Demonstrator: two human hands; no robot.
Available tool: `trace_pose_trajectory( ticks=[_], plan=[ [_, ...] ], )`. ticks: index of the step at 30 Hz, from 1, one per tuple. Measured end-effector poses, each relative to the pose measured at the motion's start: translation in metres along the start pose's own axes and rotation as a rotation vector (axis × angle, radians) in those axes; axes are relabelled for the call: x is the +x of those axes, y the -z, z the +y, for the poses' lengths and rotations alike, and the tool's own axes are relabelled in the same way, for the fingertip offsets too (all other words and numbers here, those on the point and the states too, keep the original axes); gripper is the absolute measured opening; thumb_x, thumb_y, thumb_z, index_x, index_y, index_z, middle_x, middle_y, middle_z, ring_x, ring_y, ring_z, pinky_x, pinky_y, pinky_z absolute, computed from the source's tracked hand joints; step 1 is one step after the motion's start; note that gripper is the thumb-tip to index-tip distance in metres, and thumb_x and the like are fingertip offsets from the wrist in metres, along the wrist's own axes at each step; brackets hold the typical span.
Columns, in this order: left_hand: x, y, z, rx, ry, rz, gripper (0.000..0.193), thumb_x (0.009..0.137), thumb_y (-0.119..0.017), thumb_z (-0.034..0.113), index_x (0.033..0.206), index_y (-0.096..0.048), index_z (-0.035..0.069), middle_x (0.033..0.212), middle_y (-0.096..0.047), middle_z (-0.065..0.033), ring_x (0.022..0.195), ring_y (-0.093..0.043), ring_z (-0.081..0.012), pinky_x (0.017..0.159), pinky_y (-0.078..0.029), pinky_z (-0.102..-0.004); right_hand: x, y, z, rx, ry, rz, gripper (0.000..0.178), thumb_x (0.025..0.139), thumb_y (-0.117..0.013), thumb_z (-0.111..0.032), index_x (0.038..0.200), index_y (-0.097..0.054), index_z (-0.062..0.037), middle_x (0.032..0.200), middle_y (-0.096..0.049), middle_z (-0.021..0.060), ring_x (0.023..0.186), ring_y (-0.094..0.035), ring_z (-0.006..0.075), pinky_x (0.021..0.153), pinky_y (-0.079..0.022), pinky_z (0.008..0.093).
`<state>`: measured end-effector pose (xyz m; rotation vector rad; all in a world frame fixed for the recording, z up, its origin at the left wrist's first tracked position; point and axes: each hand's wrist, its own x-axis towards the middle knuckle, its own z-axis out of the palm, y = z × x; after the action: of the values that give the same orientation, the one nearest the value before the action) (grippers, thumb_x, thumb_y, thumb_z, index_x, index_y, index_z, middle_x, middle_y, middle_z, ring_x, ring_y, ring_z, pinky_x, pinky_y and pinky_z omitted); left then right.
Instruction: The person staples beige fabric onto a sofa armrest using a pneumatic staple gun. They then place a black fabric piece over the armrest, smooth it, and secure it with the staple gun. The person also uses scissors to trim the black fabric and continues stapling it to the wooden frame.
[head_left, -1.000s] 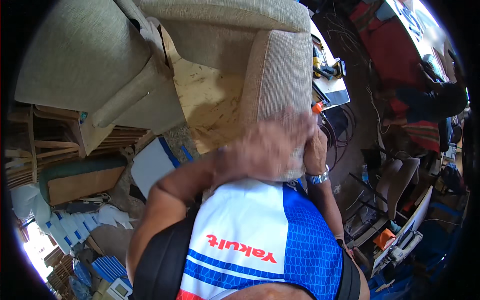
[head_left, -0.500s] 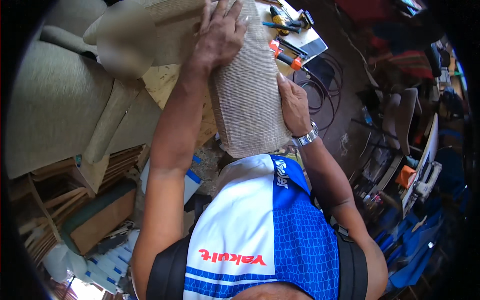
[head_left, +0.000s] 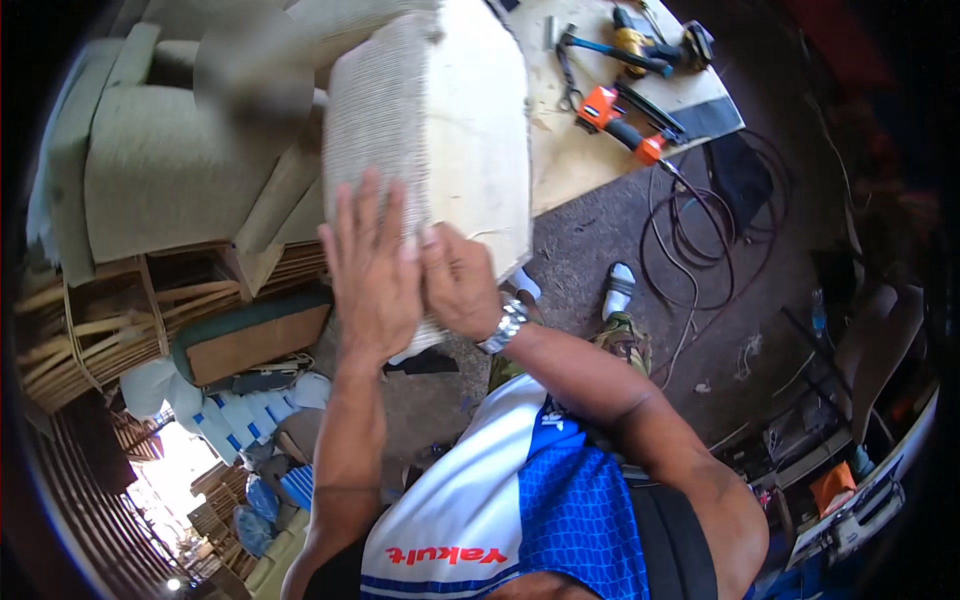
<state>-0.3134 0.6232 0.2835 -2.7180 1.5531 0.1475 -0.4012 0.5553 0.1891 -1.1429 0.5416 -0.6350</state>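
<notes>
An upholstered furniture piece lies in front of me. Ribbed beige-grey fabric (head_left: 378, 110) covers its left face, and a pale, smooth face (head_left: 478, 110) shows on the right. My left hand (head_left: 375, 275) rests flat on the fabric near its close end, fingers stretched out. Beside it, my right hand (head_left: 462, 282) is closed at the fabric's edge, where the two faces meet. Its fingertips appear to pinch the cloth, though they are partly hidden. A loose thread curves over the pale face by the right knuckles.
The wooden worktable (head_left: 565, 170) carries an orange and black staple gun (head_left: 622, 127), a hammer (head_left: 610, 48), scissors (head_left: 568, 90) and a yellow drill (head_left: 632, 45). A dark hose (head_left: 735, 262) coils on the floor at right. A beige sofa (head_left: 160, 170) stands at left, above wooden racks (head_left: 190, 290).
The piece has been turned so its pale face now shows. My left hand has come nearer and lies flat; my right hand has crossed from the right side to the fabric's edge.
</notes>
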Motion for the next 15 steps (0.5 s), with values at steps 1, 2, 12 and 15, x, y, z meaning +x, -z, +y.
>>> trace_pose_trajectory(
  ticks=[1,2,12,15],
  plan=[
    [-0.003,-0.004,0.002,0.011,0.033,0.007,0.057,0.101,-0.037,0.029,0.156,-0.029,0.02,0.165,-0.015,-0.0066,0.152,-0.008,-0.0346,0.119,-0.003,-0.0594,0.004,0.01,-0.001,-0.015,-0.011,-0.107,0.035,0.103,-0.045,-0.027,0.08,-0.052,-0.0012,0.066,-0.052,0.021,0.057,-0.05,0.0315,0.057,-0.044,0.042],
    [0.002,-0.01,0.011,-0.023,0.015,-0.007,0.057,0.101,-0.037,0.029,0.157,-0.028,0.02,0.166,-0.014,-0.0065,0.152,-0.007,-0.0342,0.119,-0.002,-0.059,0.008,0.02,0.002,-0.028,-0.022,-0.216,0.035,0.103,-0.045,-0.027,0.08,-0.052,-0.001,0.068,-0.052,0.0234,0.058,-0.051,0.0354,0.059,-0.044,0.0434],
    [0.016,0.006,0.017,-0.095,-0.045,-0.049,0.064,0.096,-0.042,0.021,0.158,-0.025,0.017,0.166,-0.011,-0.0107,0.153,-0.004,-0.0357,0.119,0.002,-0.0565,0.174,0.306,0.203,-1.52,-0.272,0.122,0.059,0.084,-0.071,-0.032,0.133,-0.049,-0.0084,0.131,-0.056,0.0182,0.125,-0.053,0.0344,0.102,-0.043,0.0504],
    [0.017,0.004,0.019,-0.094,-0.048,-0.034,0.068,0.093,-0.046,0.021,0.157,-0.026,0.015,0.166,-0.013,-0.0117,0.153,-0.004,-0.0362,0.119,0.001,-0.0558,0.189,0.325,0.225,-1.604,-0.324,-0.05,0.046,0.087,-0.062,-0.026,0.128,-0.052,-0.0076,0.129,-0.058,0.0184,0.123,-0.056,0.0345,0.101,-0.045,0.0512]
  ],
)
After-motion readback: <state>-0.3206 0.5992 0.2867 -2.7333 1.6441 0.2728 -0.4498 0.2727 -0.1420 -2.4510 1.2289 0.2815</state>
